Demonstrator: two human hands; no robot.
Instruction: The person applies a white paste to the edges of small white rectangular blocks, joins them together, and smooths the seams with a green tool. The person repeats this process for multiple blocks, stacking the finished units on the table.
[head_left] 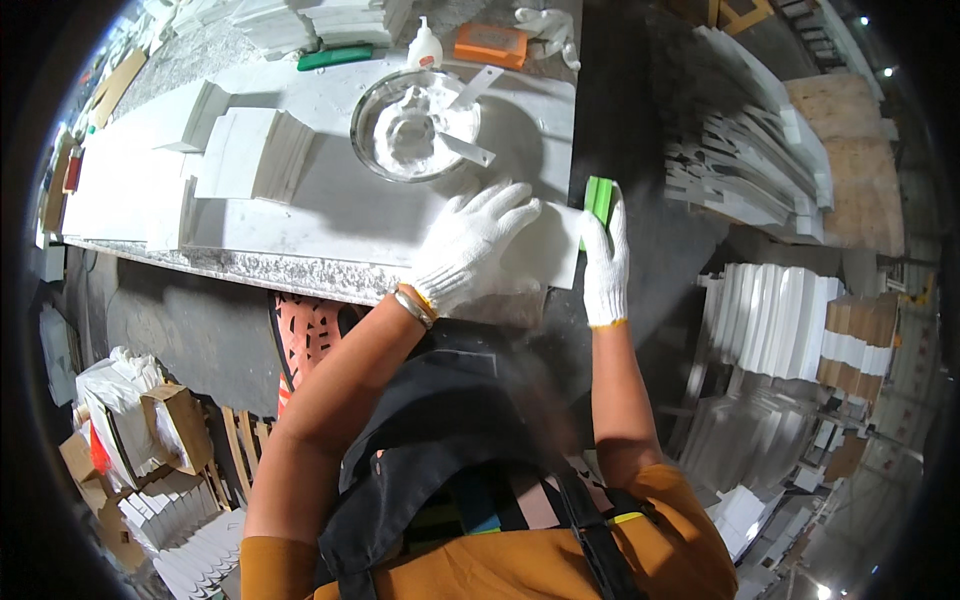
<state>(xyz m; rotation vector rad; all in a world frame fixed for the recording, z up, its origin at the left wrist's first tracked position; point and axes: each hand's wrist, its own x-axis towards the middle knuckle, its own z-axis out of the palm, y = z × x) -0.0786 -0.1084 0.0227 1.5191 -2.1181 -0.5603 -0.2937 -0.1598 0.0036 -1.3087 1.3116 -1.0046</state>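
My left hand [478, 240], in a white knitted glove, lies flat with its fingers stretched out on a thin white tile [556, 243]. That tile sticks out past the right edge of the table. My right hand [606, 265], gloved the same way, grips a grooved green block [598, 203] that looks like a sanding block. The block is upright at the tile's right edge; whether it touches all along cannot be seen. Beyond my left hand stands a round metal bowl [357, 140] of white paste [400, 130], with two flat white scrapers [468, 150] in it.
White tiles stand stacked [250, 155] on the table [340, 215] at left. At its back are a dark green block [335, 58], a white squeeze bottle [425, 48], an orange block [490, 46] and a crumpled white glove [548, 32]. More slabs [760, 315] fill the right side.
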